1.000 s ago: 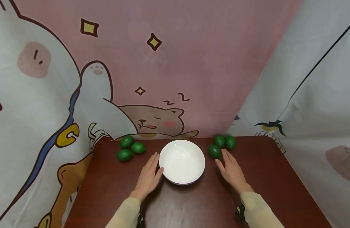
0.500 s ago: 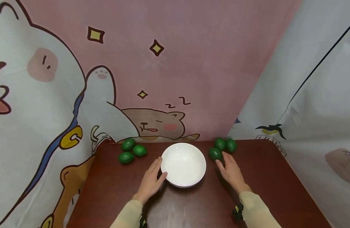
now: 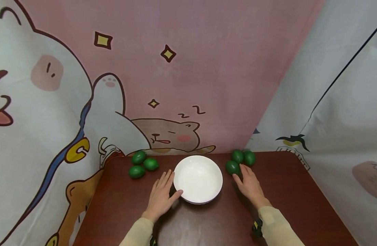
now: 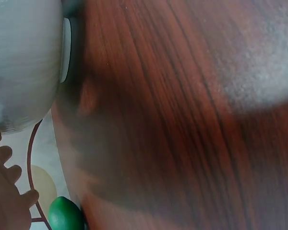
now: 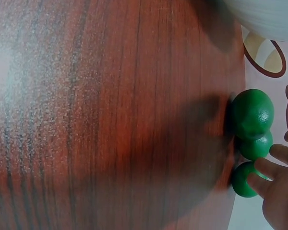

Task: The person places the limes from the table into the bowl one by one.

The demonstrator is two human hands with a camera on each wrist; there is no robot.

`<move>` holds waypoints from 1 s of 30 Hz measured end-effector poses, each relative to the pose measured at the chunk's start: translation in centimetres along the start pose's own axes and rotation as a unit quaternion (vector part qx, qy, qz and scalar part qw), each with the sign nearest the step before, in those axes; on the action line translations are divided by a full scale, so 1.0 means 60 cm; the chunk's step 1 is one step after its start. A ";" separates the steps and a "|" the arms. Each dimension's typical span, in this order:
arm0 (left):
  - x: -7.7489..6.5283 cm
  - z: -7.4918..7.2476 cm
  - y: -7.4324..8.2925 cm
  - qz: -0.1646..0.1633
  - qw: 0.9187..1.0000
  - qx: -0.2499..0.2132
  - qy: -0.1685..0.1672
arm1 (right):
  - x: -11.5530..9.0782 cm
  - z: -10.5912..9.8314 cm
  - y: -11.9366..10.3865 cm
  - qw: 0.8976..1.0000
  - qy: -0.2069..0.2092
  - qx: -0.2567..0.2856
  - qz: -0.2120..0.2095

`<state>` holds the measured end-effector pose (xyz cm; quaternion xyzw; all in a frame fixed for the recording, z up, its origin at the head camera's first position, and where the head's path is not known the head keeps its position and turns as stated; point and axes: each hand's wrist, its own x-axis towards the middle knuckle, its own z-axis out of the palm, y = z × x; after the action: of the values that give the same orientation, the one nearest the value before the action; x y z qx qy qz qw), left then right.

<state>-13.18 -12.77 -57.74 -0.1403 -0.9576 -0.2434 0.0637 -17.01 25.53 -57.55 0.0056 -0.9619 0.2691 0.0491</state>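
Observation:
A round white bowl (image 3: 198, 179) stands on the dark red-brown table between my hands. My left hand (image 3: 160, 196) is beside its left rim, fingers extended and spread, with the thumb overlapping the near-left edge. In the left wrist view the fingertips show just below the bowl (image 4: 24, 62). My right hand (image 3: 250, 186) reaches to the nearest of three green limes (image 3: 232, 167) right of the bowl, fingers extended and holding nothing. Two more limes, one (image 3: 237, 156) and another (image 3: 249, 158), sit behind it. The right wrist view shows those fingers overlapping the lowest lime (image 5: 245, 179).
Left of the bowl lie three more green limes, one at the back (image 3: 139, 157), one in front (image 3: 136, 171) and one at the right (image 3: 151, 164). A cartoon-printed cloth (image 3: 219, 75) hangs behind the table (image 3: 194, 227), whose far edge runs just behind the limes.
The head view has shifted slightly. My left thumb has come over the bowl's rim and the left fingers have spread. My right hand has edged a little closer to the nearest lime.

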 end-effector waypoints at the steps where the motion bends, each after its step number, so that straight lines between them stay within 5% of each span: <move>1: -0.001 0.000 0.000 0.002 1.000 0.005 0.002 | 0.000 0.000 0.000 1.000 0.000 -0.001 -0.001; 30: -0.008 -0.001 -0.002 0.015 0.993 0.118 0.002 | 0.015 0.008 0.001 1.000 -0.006 -0.012 -0.002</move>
<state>-12.76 -13.00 -57.84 -0.1455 -0.9774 -0.1278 0.0849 -17.94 25.34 -57.90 0.0082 -0.9653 0.2574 0.0440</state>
